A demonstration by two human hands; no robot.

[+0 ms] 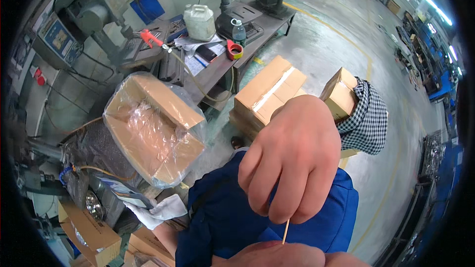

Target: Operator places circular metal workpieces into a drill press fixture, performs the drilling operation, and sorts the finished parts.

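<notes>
In front of me my right hand (292,158) is closed, its back up and its fingers bent toward me. Pinched in the fingertips is a thin wooden stick like a toothpick (286,231), its far end touching bare skin at the lower edge. At the lower left my left hand (158,212) seems to be in a white glove, the bare forearm coming up from below. A greyish flat item (126,192) lies beside the glove. How the gloved fingers are bent cannot be made out.
Left of me stands an open carton with a clear plastic liner (185,143). Further ahead, a workbench (257,39) bears a white jug (199,22), a bottle (238,32) and a tape roll (234,49). Taped cartons (269,89) and a checked cloth (368,118) are ahead and to the right.
</notes>
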